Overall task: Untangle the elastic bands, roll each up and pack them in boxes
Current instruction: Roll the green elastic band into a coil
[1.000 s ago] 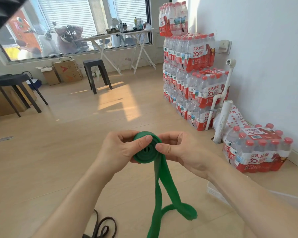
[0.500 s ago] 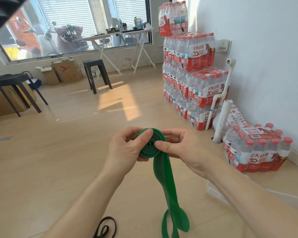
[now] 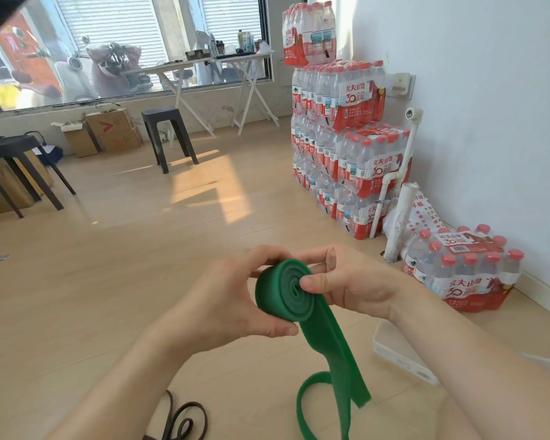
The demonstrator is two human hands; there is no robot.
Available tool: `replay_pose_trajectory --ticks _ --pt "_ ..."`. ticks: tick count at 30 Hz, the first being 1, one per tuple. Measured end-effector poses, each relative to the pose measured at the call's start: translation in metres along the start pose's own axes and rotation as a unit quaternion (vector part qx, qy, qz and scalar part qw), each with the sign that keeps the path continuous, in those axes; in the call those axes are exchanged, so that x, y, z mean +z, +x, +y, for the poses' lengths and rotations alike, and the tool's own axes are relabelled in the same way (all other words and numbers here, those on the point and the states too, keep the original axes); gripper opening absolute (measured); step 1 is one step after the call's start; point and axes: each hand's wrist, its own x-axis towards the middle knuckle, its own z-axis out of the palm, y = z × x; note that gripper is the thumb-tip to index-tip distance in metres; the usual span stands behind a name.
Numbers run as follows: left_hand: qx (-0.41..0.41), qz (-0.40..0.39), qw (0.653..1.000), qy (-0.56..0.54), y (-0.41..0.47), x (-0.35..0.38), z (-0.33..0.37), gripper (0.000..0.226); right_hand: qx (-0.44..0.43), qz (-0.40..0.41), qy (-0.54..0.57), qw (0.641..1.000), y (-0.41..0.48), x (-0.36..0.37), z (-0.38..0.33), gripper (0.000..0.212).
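Coil of green band [image 3: 283,293], pinched by left hand [image 3: 226,300] at nine o'clock, right hand [image 3: 353,287] at three. Its tail [image 3: 334,354] hangs toward five.

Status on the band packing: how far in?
Done: several turns of the green band are wound into a coil. In hand: left hand and right hand both grip it, loose tail hanging below. Left: wind the tail, roll the black band on the floor, pack both into the white box; its contents are hidden.
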Motion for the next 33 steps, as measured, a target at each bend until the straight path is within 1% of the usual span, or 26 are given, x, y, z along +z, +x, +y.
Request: replay_pose_trajectory --ticks 1,2,4,5,7,10,13,16,18,20,23,25,27,29,33 --pt "-0.002 0.009 1.000 -0.020 -0.001 0.002 0.000 0.064 0.003 -0.006 0.013 1.000 0.001 0.000 0.002 0.071" --pt "-0.008 0.021 0.999 -0.044 -0.001 0.003 0.000 0.062 -0.001 -0.006 0.020 1.000 0.002 0.002 0.005 0.072" --pt "-0.025 0.048 0.996 -0.078 -0.001 0.004 -0.001 0.061 -0.018 0.008 0.011 1.000 0.005 0.005 0.008 0.066" --pt "-0.034 0.058 0.994 -0.085 0.000 0.004 -0.001 0.061 -0.023 0.013 -0.014 1.000 0.006 0.008 0.008 0.063" --pt "-0.054 0.073 0.992 -0.086 0.001 0.003 -0.001 0.062 -0.026 0.019 -0.101 0.994 0.005 0.010 0.007 0.063" --pt "-0.080 0.096 0.989 -0.076 0.001 0.002 -0.003 0.065 -0.016 0.016 -0.177 0.984 -0.001 0.013 0.004 0.070" --pt "-0.071 0.113 0.991 -0.027 0.003 0.006 -0.004 0.064 -0.023 0.043 -0.238 0.970 0.000 0.020 0.002 0.077" --pt "-0.072 0.107 0.990 0.065 0.005 0.012 -0.005 0.064 -0.042 0.084 -0.278 0.956 0.004 0.028 0.003 0.071" --pt "-0.073 0.105 0.986 0.105 0.005 0.013 -0.009 0.066 -0.058 0.113 -0.273 0.954 0.005 0.030 0.003 0.068" --pt "-0.052 0.108 0.984 0.133 0.006 0.014 -0.011 0.070 -0.069 0.126 -0.255 0.956 0.005 0.031 0.003 0.061" --pt "-0.018 0.091 0.986 0.139 0.008 0.011 -0.012 0.080 -0.084 0.142 -0.254 0.953 0.004 0.031 0.000 0.058" --pt "-0.019 0.069 0.991 0.115 0.007 0.006 -0.012 0.080 -0.089 0.152 -0.271 0.946 0.003 0.030 -0.001 0.060" --pt "-0.051 0.026 0.998 0.037 0.003 -0.001 -0.009 0.077 -0.093 0.157 -0.286 0.941 0.002 0.027 -0.003 0.063" --pt "-0.070 -0.001 0.997 -0.026 0.001 -0.004 -0.008 0.080 -0.099 0.147 -0.263 0.948 0.001 0.023 -0.004 0.066" --pt "-0.073 -0.008 0.993 -0.095 0.002 -0.008 -0.009 0.082 -0.103 0.091 -0.217 0.966 -0.002 0.021 -0.006 0.065"
